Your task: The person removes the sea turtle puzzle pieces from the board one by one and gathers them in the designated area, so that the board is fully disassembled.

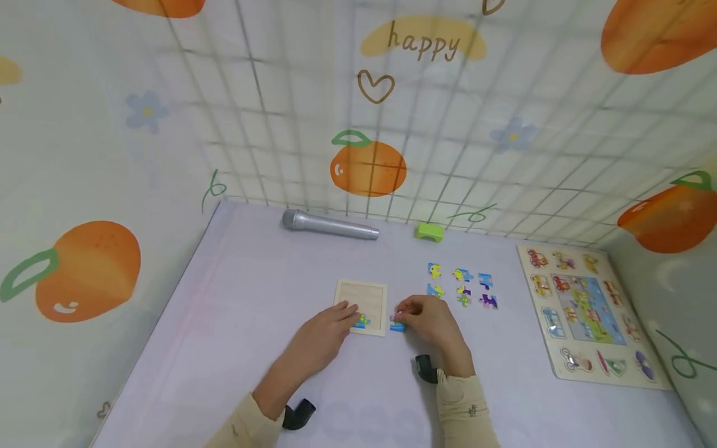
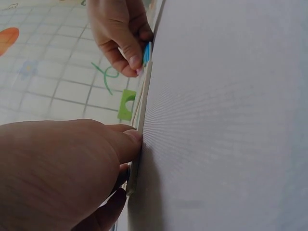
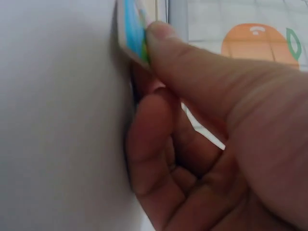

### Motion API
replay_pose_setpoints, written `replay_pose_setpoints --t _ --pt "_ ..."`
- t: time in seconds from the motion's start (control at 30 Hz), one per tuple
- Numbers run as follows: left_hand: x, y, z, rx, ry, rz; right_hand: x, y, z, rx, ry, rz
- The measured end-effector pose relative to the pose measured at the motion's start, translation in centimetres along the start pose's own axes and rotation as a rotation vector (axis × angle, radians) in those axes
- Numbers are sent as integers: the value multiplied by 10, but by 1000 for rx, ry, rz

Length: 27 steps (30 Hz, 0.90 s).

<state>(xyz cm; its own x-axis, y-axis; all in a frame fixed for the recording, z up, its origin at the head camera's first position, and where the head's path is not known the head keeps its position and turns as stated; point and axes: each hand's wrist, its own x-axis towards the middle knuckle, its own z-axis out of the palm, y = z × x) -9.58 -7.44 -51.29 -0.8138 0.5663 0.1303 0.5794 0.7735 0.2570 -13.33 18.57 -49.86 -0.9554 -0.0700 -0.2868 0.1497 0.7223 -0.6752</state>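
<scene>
A small wooden puzzle tray (image 1: 364,291) lies on the table with a blue-green puzzle piece (image 1: 363,322) inside its lower edge. My left hand (image 1: 322,336) rests over the tray's lower left part, its fingertips beside that piece. In the left wrist view, the left thumb (image 2: 129,143) is at the tray's near edge. Just right of the tray, my right hand (image 1: 431,320) pinches another puzzle piece (image 1: 398,325), blue with some pink, between thumb and fingers. The right wrist view shows this piece's blue face (image 3: 134,31) slightly tilted under the thumb (image 3: 163,38).
Several loose puzzle pieces (image 1: 463,297) lie beyond the right hand. A silver microphone (image 1: 330,225) and a green block (image 1: 429,233) stand along the back by the grid wall. At the right lies a larger picture puzzle board (image 1: 594,311).
</scene>
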Motion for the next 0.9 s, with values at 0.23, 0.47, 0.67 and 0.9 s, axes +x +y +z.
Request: replay_pose_setpoints --t 0.23,0.47,0.67,0.9 --pt "-1 -2 2 -16 6 -2 -1 12 -11 -15 1 15" --pt "-2 -6 2 -79 -2 -15 -4 31 -30 -29 12 34" --pt "-3 -7 4 -130 -10 -39 -7 47 -44 -45 27 90" --pt "-3 -6 3 -155 -28 -59 -14 60 -57 -58 47 106"
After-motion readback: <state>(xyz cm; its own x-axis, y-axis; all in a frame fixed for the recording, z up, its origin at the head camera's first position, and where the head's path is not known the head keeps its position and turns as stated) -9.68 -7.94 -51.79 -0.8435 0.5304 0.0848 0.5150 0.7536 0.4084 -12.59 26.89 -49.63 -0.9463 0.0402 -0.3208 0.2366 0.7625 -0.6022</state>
